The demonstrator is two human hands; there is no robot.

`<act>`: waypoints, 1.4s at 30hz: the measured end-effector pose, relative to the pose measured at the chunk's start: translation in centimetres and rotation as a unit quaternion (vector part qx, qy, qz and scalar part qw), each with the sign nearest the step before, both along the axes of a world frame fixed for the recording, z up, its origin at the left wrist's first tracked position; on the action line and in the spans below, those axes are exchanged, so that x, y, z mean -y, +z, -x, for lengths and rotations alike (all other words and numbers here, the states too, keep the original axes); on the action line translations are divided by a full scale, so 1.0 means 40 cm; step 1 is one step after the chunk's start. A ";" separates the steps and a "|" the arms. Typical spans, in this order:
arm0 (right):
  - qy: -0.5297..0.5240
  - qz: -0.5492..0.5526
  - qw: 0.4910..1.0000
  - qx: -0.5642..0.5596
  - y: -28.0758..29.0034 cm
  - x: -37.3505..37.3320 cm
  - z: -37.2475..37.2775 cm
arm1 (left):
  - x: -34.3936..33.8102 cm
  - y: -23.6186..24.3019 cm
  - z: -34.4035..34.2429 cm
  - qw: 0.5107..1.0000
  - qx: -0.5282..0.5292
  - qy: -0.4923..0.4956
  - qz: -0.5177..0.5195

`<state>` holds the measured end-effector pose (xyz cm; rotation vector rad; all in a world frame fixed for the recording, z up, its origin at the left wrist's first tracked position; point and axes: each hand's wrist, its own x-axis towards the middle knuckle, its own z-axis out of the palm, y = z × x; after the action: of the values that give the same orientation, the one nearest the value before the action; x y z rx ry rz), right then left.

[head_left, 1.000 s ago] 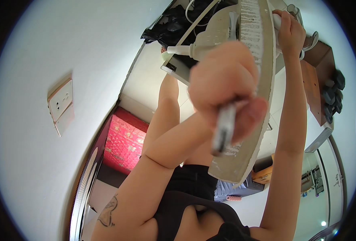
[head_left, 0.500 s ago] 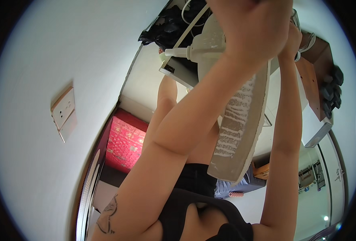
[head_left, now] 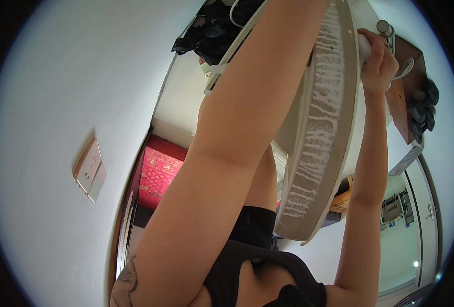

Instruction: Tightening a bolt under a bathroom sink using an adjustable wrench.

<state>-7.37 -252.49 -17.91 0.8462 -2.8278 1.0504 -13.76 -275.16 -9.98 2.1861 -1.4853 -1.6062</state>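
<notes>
As the right hand [head_left: 380,69], fingers curled round a smooth white part [head_left: 364,48], seemingly braced the curved cream panel [head_left: 324,117], steadiness mattered next, the left hand's grip unseen.

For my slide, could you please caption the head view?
Right hand holding a white part beside a curved, white-streaked beige panel; left arm extends past the top edge.

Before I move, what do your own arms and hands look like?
Both the left arm and right arm are bare; the black top is sleeveless. Dark line markings, like a tattoo, show on the left upper arm. The right hand shows no glove or wristband. The left hand is out of view.
</notes>
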 end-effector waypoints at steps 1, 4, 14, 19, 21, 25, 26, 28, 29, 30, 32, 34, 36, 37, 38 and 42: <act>0.006 0.011 1.000 0.001 0.002 0.000 0.008 | 0.009 -0.081 -0.019 0.983 -0.179 -0.037 0.017; 0.021 0.018 1.000 -0.001 -0.001 0.004 0.013 | 0.037 -0.208 0.000 0.941 -0.327 -0.088 0.003; 0.030 0.048 0.998 -0.013 0.021 0.063 0.017 | 0.047 -0.688 0.163 0.802 -0.157 -0.518 0.252; 0.021 -0.003 1.000 -0.010 0.007 0.031 -0.005 | -0.021 -0.724 0.109 0.836 -0.158 -0.507 0.139; 0.012 0.014 1.000 0.017 0.002 -0.009 -0.006 | -0.041 -0.637 0.043 0.942 -0.179 -0.284 -0.020; 0.050 -0.036 0.997 -0.052 0.021 0.000 0.013 | 0.046 -0.456 0.081 0.974 0.049 -0.075 -0.208; 0.068 -0.061 0.992 -0.090 0.016 0.005 0.012 | 0.062 -0.446 0.090 0.953 0.166 -0.031 -0.253; 0.090 -0.047 0.987 -0.121 -0.002 0.004 0.014 | 0.065 -0.486 0.085 0.954 0.171 -0.031 -0.243; 0.114 -0.035 0.981 -0.153 -0.010 0.003 0.019 | 0.064 -0.518 0.083 0.956 0.173 -0.032 -0.236; 0.137 -0.025 0.973 -0.185 -0.013 0.001 0.021 | 0.061 -0.549 0.080 0.957 0.176 -0.033 -0.229; 0.127 -0.023 0.976 -0.173 -0.019 0.008 0.023 | 0.075 -0.659 0.046 0.940 0.136 -0.280 -0.141; 0.112 -0.024 0.983 -0.145 -0.011 0.018 0.019 | 0.094 -0.735 0.010 0.712 0.037 -0.700 0.050; 0.097 -0.019 0.987 -0.124 -0.011 -0.006 0.014 | 0.068 -0.764 0.008 0.775 0.016 -0.632 0.005; 0.082 -0.011 0.991 -0.104 -0.005 -0.018 0.012 | 0.054 -0.766 0.015 0.829 -0.005 -0.558 -0.037; 0.070 -0.001 0.994 -0.081 -0.009 -0.017 0.013 | 0.053 -0.768 0.015 0.876 -0.022 -0.475 -0.079; 0.033 0.023 0.998 -0.050 -0.032 0.025 0.011 | 0.124 -0.761 0.014 0.967 -0.088 -0.101 -0.216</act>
<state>-7.82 -253.49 -19.20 0.9650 -2.6997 1.0450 -14.33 -280.11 -40.43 2.0534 -1.4571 -2.3156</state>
